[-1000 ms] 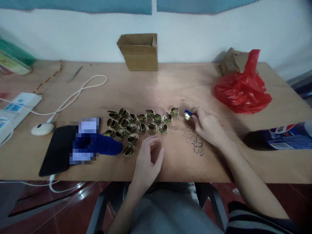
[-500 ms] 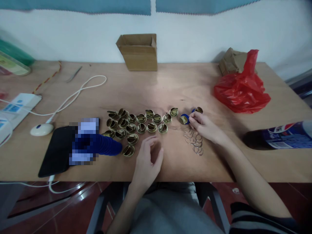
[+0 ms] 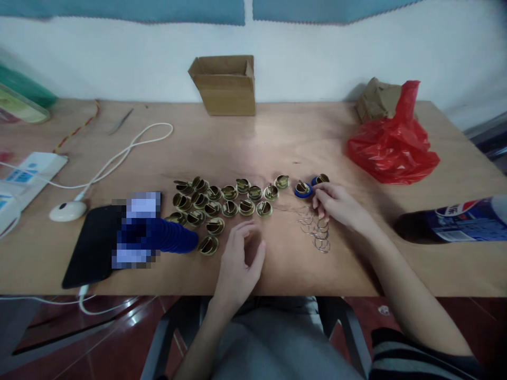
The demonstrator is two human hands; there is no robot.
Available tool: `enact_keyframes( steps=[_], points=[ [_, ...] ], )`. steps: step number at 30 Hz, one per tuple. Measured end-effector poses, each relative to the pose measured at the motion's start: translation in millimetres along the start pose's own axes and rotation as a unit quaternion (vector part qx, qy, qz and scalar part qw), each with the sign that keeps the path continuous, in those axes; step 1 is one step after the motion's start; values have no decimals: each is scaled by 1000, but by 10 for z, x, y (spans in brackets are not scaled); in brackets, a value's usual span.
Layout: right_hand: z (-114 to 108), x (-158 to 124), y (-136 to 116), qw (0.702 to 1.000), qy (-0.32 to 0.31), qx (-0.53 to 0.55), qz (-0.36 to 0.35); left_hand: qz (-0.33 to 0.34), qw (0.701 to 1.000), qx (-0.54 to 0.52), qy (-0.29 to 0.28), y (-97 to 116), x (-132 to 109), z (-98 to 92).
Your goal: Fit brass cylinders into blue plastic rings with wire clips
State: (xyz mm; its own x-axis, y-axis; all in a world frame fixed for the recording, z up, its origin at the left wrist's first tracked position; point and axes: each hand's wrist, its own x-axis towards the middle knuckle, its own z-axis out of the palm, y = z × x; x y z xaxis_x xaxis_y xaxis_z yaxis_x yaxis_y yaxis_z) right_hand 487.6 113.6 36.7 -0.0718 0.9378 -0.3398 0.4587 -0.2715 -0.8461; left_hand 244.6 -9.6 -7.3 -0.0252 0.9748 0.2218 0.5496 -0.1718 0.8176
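My left hand (image 3: pixel 241 258) rests at the front of the table, thumb apart from its curved fingers, holding nothing. Just beyond it lie several round brass-coloured pieces with raised hinged flaps (image 3: pixel 247 207), in loose rows. My right hand (image 3: pixel 335 203) hovers beside a brass piece with a blue rim (image 3: pixel 303 189), which lies flat on the table. The fingers are loosely bent and appear apart from it. A second blue-rimmed piece (image 3: pixel 320 180) sits just behind, partly hidden by the hand. Several thin silvery rings (image 3: pixel 321 232) lie below the right fingers.
A stack of blue rings (image 3: pixel 178 236) lies by a black phone (image 3: pixel 93 245). A cardboard box (image 3: pixel 229 92) stands at the back. To the right are a red plastic bag (image 3: pixel 392 150) and a cola bottle (image 3: pixel 451 220). A power strip (image 3: pixel 29 179) and white cables lie left.
My right hand has let go of the blue-rimmed piece and drawn slightly right. That piece, tilted before, now lies flat with its flap raised. My left hand has not moved.
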Motion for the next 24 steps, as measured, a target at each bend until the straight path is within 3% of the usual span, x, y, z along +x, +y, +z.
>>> enact_keyframes(
  steps=[6,10,13,15,17,24],
  points=[
    [22,-34,-35,999,27,-41,7,-1,1000,-4,-1,6,0,-5],
    [33,-80,-65,977,109,-126,-131,-3,1000,-4,-3,3,-2,-9],
    [35,-114,-71,961,47,-167,-213,-1,1000,-2,-1,1,-1,-8],
    [37,-120,-44,951,-26,-203,-230,2,1000,0,-1,2,1,-7],
    [41,-113,4,939,-61,-237,-241,1,1000,2,-6,5,3,-8],
    [43,-90,55,924,-8,-311,-223,5,1000,17,-9,29,14,-21]
  ],
)
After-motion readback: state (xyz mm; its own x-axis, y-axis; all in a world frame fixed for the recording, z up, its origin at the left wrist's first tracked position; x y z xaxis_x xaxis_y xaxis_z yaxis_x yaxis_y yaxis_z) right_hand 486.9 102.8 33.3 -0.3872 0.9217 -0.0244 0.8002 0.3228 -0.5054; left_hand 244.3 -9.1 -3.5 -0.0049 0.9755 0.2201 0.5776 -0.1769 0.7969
